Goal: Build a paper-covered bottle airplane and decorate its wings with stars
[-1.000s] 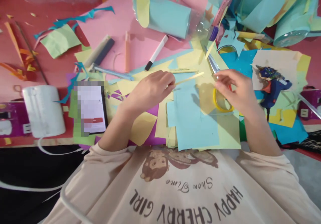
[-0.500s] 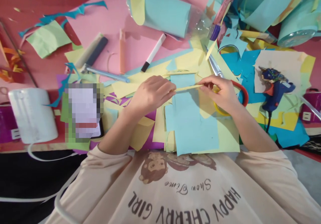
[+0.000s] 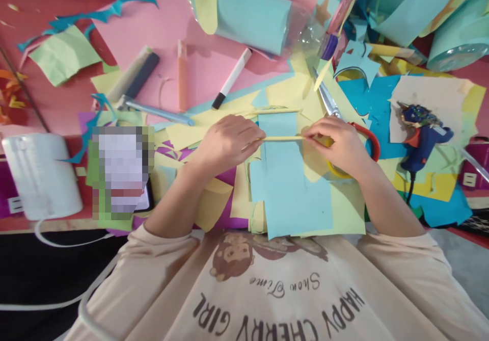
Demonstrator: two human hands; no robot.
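A thin yellow paper strip (image 3: 284,138) is stretched level between my two hands, over a light blue paper sheet (image 3: 296,198). My left hand (image 3: 231,139) is closed, its fingertips pinching the strip's left end. At the other end, my right hand (image 3: 336,139) pinches the strip between thumb and fingers. Scissors with red and yellow handles (image 3: 372,139) lie partly under my right hand, blades pointing away. Just beyond the strip, another narrow yellow piece of paper (image 3: 280,111) crosses the top of the blue sheet.
A blue glue gun (image 3: 420,145) lies on paper at the right. Beyond my hands are a black-and-white marker (image 3: 232,78), an orange marker (image 3: 182,78) and a plastic bottle wrapped in blue paper (image 3: 252,15). At the left are a phone (image 3: 147,198) and a white device (image 3: 42,175) with a cable.
The yellow strip was slightly slanted and now runs level, a little closer to my body. My right hand has lowered slightly. Both hands keep their pinch.
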